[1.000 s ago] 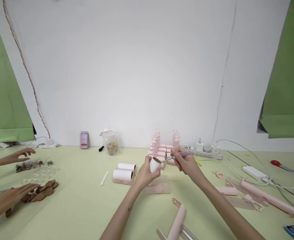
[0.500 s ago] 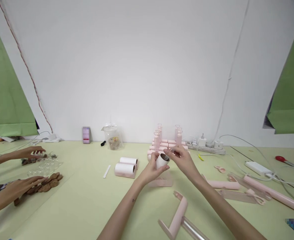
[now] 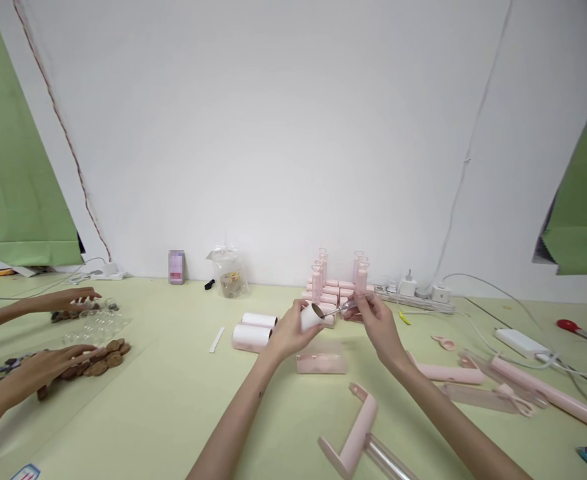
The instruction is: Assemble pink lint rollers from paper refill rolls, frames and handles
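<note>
- Lower centre, nearest: pink handle frame (image 3: 356, 435) flat on the green table (image 3: 183, 417), clear tube at its side, no roll on it. Neither hand touches it.
- Lower right: pink bar (image 3: 548, 395) and pink spoon-shaped piece (image 3: 444, 343), both lying loose.
- Centre, below the hands: translucent pink case (image 3: 322, 363) on the table, beside no roll.
- Centre: small white roll (image 3: 311, 319) held above the table, dark open end turned right. Thin metal tool (image 3: 346, 307) has its tip at that mouth; depth inside, if any, cannot be told. Judged: work on this roll is under way, not finished.
- Left hand (image 3: 288, 333): forearm rising from bottom centre; fingers and thumb closed around the roll.
- Right hand (image 3: 379, 327): forearm slanting in from lower right; fingertips pinched together on the tool's handle, aimed left.
- Left of centre: two larger white rolls (image 3: 252, 335) side by side, untouched; whether worked on, cannot tell.
- Far left: another person's hands (image 3: 56, 368) over brown discs (image 3: 104, 362).
- Behind the hands, by the wall: stacked pink rollers (image 3: 329, 291), some upright. Judged: pieces set aside; whether complete, unclear.
</note>
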`<state>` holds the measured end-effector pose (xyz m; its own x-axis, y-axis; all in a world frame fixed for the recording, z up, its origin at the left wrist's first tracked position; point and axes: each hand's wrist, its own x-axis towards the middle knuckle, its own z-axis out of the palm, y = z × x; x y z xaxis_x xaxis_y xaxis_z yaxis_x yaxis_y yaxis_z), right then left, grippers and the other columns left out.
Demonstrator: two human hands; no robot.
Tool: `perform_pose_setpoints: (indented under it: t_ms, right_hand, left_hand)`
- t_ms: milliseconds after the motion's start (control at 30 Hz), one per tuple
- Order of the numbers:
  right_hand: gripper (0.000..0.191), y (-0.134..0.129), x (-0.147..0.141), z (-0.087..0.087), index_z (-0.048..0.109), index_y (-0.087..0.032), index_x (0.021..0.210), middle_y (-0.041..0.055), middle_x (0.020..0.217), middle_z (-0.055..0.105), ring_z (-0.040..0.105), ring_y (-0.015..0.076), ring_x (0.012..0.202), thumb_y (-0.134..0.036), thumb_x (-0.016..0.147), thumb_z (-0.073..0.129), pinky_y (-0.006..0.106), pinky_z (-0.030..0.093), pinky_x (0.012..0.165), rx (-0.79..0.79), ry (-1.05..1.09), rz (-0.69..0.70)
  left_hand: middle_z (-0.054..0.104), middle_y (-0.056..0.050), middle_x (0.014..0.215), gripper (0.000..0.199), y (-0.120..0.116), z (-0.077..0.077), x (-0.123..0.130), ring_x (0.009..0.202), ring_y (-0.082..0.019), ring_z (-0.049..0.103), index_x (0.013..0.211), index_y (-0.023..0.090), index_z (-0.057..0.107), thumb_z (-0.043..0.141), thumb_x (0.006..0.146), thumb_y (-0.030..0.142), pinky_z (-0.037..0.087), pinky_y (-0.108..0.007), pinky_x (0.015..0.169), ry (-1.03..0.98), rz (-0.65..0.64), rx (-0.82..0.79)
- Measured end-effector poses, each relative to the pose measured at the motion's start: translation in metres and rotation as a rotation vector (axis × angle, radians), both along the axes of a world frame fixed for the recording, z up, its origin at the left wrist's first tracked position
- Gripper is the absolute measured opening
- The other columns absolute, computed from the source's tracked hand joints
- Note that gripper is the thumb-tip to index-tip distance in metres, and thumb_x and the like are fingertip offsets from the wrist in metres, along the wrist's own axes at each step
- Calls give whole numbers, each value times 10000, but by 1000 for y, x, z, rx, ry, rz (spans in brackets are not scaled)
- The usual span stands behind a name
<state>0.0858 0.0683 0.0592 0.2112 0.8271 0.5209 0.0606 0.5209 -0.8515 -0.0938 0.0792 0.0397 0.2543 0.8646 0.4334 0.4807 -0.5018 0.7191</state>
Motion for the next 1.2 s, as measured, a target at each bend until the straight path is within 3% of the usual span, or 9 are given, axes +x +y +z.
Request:
perform_pose_setpoints:
  t_ms: [133,233,433,600,700,800,900,1067,1200]
  right_hand:
    - [287,-5,2,5,464,-223,766,11,808,532,545,140,699,-479,843,358,280,460,658,50,28,-66]
    - [254,-20,8,11,469,-244,835,-7,802,518,490,114,586,-465,848,344,241,418,565,58,-51,-45]
    - [420,-72,7,-8,511,-281,975,-45,804,545,460,97,510,-424,614,669,218,369,511,-188,-585,193]
    - [423,-97,14,-21,434,-312,1058,-38,963,564,507,109,540,-409,678,593,232,386,542,-289,-824,88]
    - [330,-104,31,-25,470,-305,1034,-31,980,604,563,146,608,-371,718,540,248,419,561,-281,-872,36]
    - [336,-105,64,-24,503,-299,1053,-14,1028,628,605,205,805,-399,732,509,272,454,629,-292,-949,-100]
    - [398,-88,108,-18,514,-272,1099,16,1051,636,619,250,819,-432,739,456,304,454,594,-374,-1139,-368]
    - [370,-33,161,-6,587,-245,1049,39,952,676,620,264,813,-288,693,496,277,403,538,-549,-1374,-434]
    - [365,-3,175,-6,667,-228,881,35,767,698,637,247,674,-145,537,579,242,374,465,-605,-1395,-363]
  left_hand:
    - [540,-17,952,377,-11,3,-7,865,-210,521,986,226,443,586,690,411,392,-287,725,19,-16,-6]
    - [542,-22,946,387,-25,1,-1,880,-194,516,986,220,422,567,703,441,394,-279,751,-193,-3,-85]
    - [530,-69,996,412,-55,-10,35,880,-174,537,1015,213,285,400,796,543,421,-276,743,-644,-97,-358]
    - [507,-71,1007,529,-69,-21,56,947,-180,514,1077,215,240,397,763,610,400,-278,788,-833,-152,-558]
    - [478,-98,1081,610,-75,-25,58,1028,-197,470,1123,191,222,390,743,637,361,-298,859,-681,-221,-593]
    - [415,-115,1174,708,-78,-30,53,1115,-253,372,1164,178,291,527,659,613,313,-359,909,-205,-327,-509]
    - [394,-108,1199,675,-77,-40,47,1138,-301,309,1171,190,388,560,641,571,250,-446,933,189,-289,-446]
    - [331,-139,1269,787,-79,-56,51,1197,-333,218,1315,166,210,527,678,504,172,-484,956,281,-169,-505]
    - [450,-143,1085,508,-81,-55,53,1043,-325,376,1118,128,469,465,726,452,280,-462,872,291,-163,-457]
